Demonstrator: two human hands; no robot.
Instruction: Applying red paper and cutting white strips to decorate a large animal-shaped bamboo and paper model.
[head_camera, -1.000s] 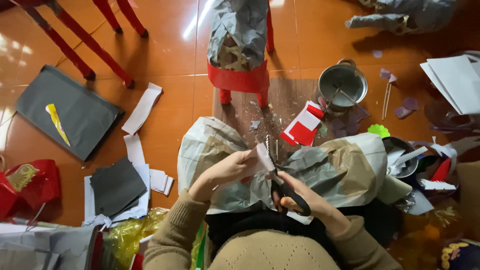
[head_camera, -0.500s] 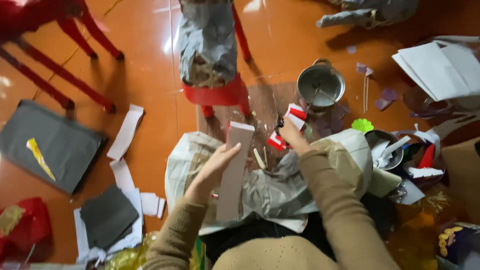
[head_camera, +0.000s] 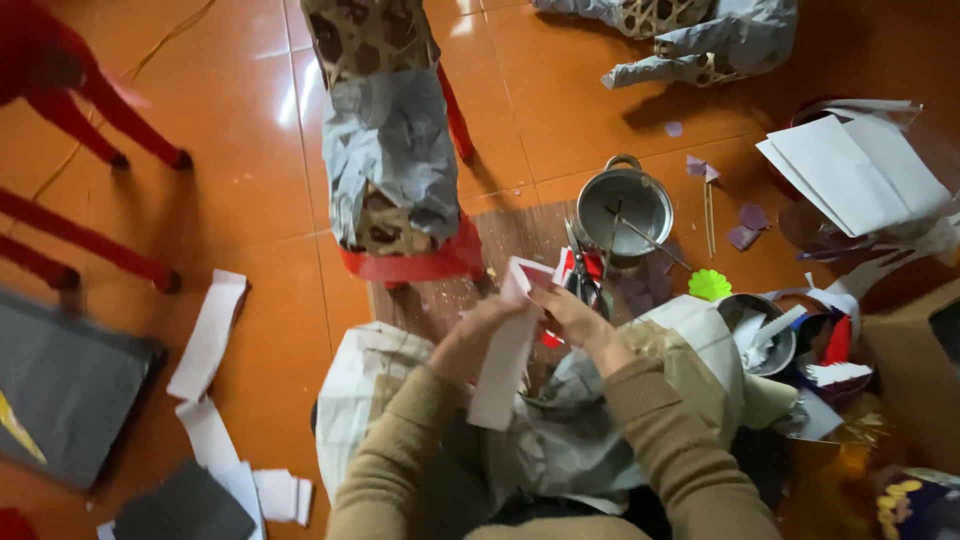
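Both hands hold one long white paper strip (head_camera: 503, 355) over the person's lap. The left hand (head_camera: 478, 335) has its grip closed on the strip's middle. The right hand (head_camera: 572, 312) pinches it near the top end. The strip's long way runs from the top end by the right hand, down and a bit left toward the body. The left hand is nearer to its middle. Scissors (head_camera: 580, 268) lie just past the right hand, beside a metal pot (head_camera: 627, 205). More paper scraps (head_camera: 208, 335) lie on the floor at the left.

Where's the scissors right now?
In the head view, the scissors lie on the wooden board, just beyond the right hand, beside the metal pot and a red-and-white paper scrap.
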